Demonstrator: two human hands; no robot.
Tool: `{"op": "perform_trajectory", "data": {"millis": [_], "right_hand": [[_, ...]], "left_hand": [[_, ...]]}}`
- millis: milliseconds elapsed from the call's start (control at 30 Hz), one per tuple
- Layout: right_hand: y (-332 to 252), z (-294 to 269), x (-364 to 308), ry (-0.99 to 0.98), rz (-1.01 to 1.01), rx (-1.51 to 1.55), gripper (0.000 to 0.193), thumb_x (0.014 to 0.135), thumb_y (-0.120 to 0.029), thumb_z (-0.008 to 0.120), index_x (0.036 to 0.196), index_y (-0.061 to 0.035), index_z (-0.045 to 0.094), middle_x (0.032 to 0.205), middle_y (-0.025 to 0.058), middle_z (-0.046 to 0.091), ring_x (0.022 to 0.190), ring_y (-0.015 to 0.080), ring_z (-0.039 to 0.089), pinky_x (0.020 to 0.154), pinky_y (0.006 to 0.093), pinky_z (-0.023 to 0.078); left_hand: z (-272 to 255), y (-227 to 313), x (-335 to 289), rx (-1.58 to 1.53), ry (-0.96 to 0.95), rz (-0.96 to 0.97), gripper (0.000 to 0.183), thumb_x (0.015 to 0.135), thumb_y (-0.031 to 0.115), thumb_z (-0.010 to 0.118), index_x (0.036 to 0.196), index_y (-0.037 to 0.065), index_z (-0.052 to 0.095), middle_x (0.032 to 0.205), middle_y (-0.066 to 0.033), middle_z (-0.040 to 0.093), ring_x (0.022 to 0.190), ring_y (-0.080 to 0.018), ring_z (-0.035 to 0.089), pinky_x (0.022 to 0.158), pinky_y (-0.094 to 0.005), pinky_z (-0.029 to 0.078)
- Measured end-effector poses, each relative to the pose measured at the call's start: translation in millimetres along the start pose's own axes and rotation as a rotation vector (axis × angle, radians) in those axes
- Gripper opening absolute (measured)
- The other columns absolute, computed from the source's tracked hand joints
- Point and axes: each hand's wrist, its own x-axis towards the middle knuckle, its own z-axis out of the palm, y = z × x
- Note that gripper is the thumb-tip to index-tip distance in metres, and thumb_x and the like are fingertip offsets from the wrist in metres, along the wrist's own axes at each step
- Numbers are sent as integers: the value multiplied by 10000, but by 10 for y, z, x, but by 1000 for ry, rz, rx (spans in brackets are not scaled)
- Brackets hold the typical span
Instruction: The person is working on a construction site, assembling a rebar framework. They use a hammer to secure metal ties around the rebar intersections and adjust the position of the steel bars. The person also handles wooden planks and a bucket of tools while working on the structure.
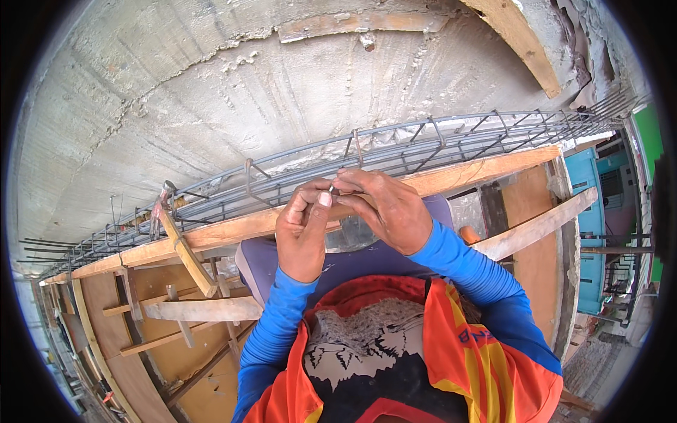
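Note:
My left hand (pixel 305 222) and my right hand (pixel 386 208) meet at the fingertips above a long timber beam (pixel 243 229). A small, shiny metal piece (pixel 331 189) shows between them, pinched by the left thumb and fingers, with the right fingertips closed on its other side. Its exact kind is too small to tell. Just beyond the hands runs a cage of steel rebar (pixel 395 148) with square ties. To the left, a hammer (pixel 185 250) hooks over the beam by its head, its wooden handle slanting down toward me.
A rough concrete wall (pixel 204 120) rises behind the rebar. Wooden boards (pixel 532 225) stick out at the right, and another plank (pixel 204 310) lies at the left over plywood formwork (pixel 201 359). Rebar ends (pixel 49 247) project at far left. A turquoise structure (pixel 591 247) stands at far right.

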Motion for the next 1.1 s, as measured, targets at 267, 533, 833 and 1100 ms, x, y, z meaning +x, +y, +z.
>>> {"op": "perform_trajectory", "data": {"millis": [267, 533, 833, 1100], "right_hand": [[-93, -98, 46, -32, 601, 571, 453, 938, -46, 660, 1331, -18, 437, 975, 97, 671, 841, 162, 677, 739, 285, 570], [47, -282, -20, -125, 528, 465, 472, 930, -67, 647, 1319, -29, 383, 896, 121, 650, 835, 240, 664, 725, 370, 542], [-31, -450, -170, -207, 343, 273, 421, 941, -114, 602, 1296, -6, 402, 1020, 278, 630, 968, 436, 653, 796, 448, 529], [-77, -819, -193, -381, 291, -205, 406, 865, -72, 639, 1217, 19, 457, 939, 229, 669, 884, 421, 685, 710, 485, 538]], "left_hand": [[28, 64, -62, -197, 17, -47, 110, 1018, 95, 560, 1025, 10, 630, 1125, -67, 610, 1056, -141, 569, 967, -331, 429], [-27, 8, 69, 38, -97, -121, 106, 1002, 85, 581, 1044, -7, 616, 969, -93, 663, 866, -139, 631, 779, -284, 515], [141, 118, 62, 509, -158, -91, 196, 1026, 191, 553, 1007, 15, 637, 834, 15, 542, 671, -62, 442, 578, -210, 340], [288, 92, 29, 607, -270, 24, 197, 1018, 173, 559, 924, 5, 598, 820, -9, 529, 720, -76, 435, 619, -229, 347]]}}
